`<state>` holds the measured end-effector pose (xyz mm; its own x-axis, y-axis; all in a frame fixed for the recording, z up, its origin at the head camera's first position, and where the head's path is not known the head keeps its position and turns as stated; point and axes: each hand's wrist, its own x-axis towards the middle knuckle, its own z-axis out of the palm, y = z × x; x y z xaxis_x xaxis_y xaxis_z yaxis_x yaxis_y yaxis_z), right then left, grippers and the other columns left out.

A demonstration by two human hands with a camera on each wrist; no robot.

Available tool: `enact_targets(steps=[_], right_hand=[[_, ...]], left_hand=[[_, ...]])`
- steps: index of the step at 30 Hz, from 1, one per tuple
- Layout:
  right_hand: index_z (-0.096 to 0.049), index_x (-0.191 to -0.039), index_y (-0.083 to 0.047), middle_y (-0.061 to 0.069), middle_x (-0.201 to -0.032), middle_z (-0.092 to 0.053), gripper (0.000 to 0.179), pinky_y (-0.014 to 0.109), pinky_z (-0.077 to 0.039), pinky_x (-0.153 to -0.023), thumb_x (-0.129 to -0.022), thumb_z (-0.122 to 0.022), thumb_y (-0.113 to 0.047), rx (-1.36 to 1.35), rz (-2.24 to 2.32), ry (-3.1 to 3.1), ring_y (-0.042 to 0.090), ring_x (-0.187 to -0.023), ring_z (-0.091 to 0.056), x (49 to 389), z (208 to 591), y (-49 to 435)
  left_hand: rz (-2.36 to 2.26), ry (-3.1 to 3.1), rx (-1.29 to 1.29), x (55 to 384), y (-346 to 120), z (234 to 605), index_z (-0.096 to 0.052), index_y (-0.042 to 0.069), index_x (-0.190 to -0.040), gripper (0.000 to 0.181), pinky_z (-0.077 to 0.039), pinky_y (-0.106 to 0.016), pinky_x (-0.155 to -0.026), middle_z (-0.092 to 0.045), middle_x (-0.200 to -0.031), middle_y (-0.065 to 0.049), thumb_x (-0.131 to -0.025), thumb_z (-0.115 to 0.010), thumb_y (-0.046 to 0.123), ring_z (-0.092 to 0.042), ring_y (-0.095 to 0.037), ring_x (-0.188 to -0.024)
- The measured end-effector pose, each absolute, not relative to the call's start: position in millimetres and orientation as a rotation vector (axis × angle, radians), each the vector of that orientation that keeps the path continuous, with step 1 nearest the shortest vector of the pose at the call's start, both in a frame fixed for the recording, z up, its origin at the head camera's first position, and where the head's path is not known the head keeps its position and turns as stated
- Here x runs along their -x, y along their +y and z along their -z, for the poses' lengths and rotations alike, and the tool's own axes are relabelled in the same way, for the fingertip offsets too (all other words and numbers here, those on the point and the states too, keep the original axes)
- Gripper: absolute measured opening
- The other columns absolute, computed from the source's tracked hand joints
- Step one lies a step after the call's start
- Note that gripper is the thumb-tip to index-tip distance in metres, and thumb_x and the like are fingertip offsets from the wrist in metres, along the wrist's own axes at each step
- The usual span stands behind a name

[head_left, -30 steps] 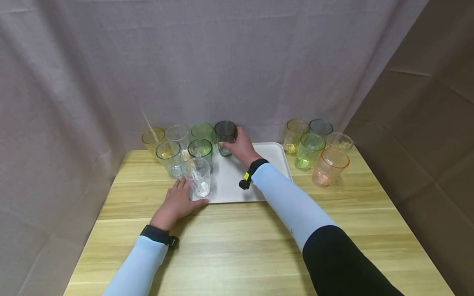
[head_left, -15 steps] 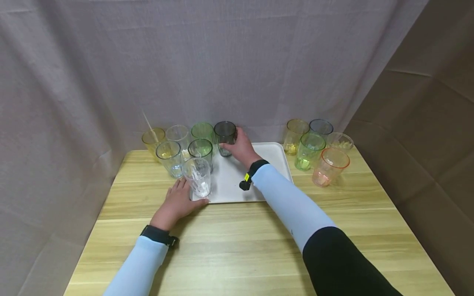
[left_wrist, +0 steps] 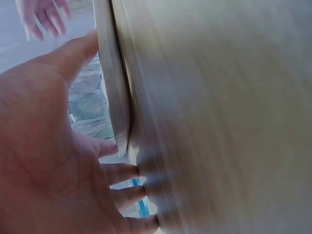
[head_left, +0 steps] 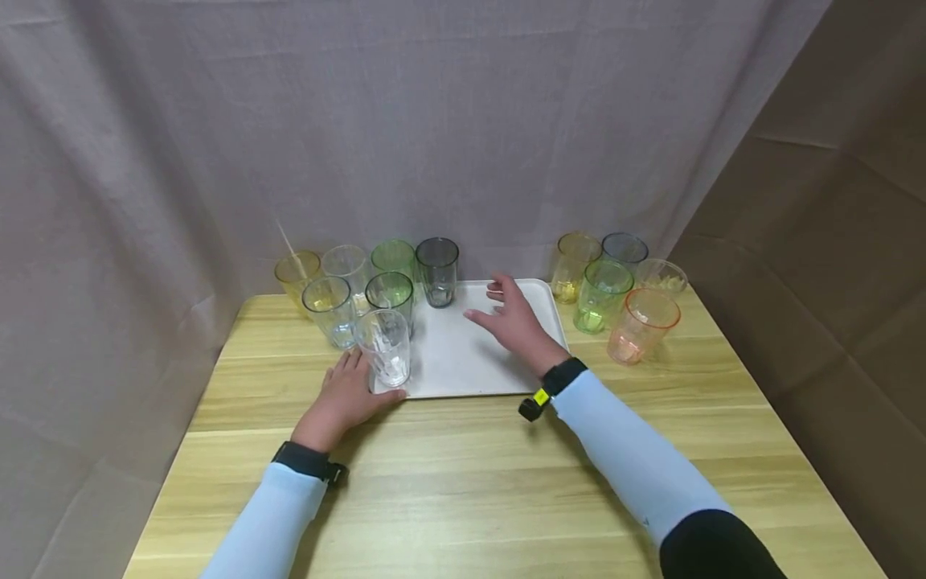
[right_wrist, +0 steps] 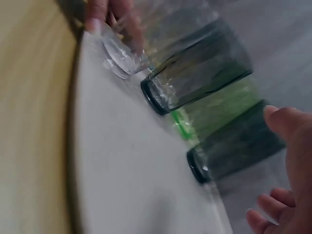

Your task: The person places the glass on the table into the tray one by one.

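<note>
My left hand [head_left: 346,400] rests at the tray's front left corner. Its thumb touches the front edge, and the other fingers lie on the table in the left wrist view. My right hand [head_left: 519,323] hovers over the white tray [head_left: 470,362], fingers spread and holding nothing. To its left, a dark grey drinking glass [head_left: 437,273] stands upright at the tray's back. Nearer my left hand, a clear glass [head_left: 386,350] stands on the tray's front left corner. Behind that is a dark-rimmed glass [head_left: 391,296], also on the tray in the right wrist view.
Left of the tray stand a yellow glass [head_left: 295,277] holding a thin stick, a clear glass [head_left: 345,265], a blue-tinted glass [head_left: 328,310] and a green glass [head_left: 394,256]. Several more stand right, including an amber glass [head_left: 576,269] and an orange-rimmed glass [head_left: 644,326]. Curtain [head_left: 463,121] behind.
My right hand has let go of the dark grey glass and drawn back to the right and nearer me. The glass stays upright on the tray; my left hand keeps its place.
</note>
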<state>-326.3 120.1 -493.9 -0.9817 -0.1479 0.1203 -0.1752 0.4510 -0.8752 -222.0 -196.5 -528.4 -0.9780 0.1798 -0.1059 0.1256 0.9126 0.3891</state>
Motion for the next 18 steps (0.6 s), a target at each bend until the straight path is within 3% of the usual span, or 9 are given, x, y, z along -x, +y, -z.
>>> enact_targets(steps=[12,18], right_hand=[[-0.027,-0.162,-0.010,0.013,-0.152,-0.046,0.099,0.056,-0.040,-0.113,-0.088,-0.080,-0.048,-0.218,-1.485,-2.658,0.034,-0.139,-0.043,221,499,227],[-0.034,-0.155,0.001,0.020,-0.142,-0.051,0.086,0.058,-0.042,-0.106,-0.091,-0.081,-0.030,-0.133,-1.330,-2.531,0.036,-0.130,-0.048,189,501,258]], left_hand=[[-0.565,2.944,-0.236,226,-200,535,-0.025,-0.004,-0.163,0.120,-0.018,-0.070,-0.119,-0.019,-0.166,-0.032,-0.085,-0.063,0.078,-0.013,-0.050,-0.151],[-0.568,2.944,-0.250,225,-199,536,-0.024,-0.004,-0.164,0.119,-0.017,-0.070,-0.119,-0.018,-0.167,-0.032,-0.085,-0.063,0.077,-0.012,-0.051,-0.151]])
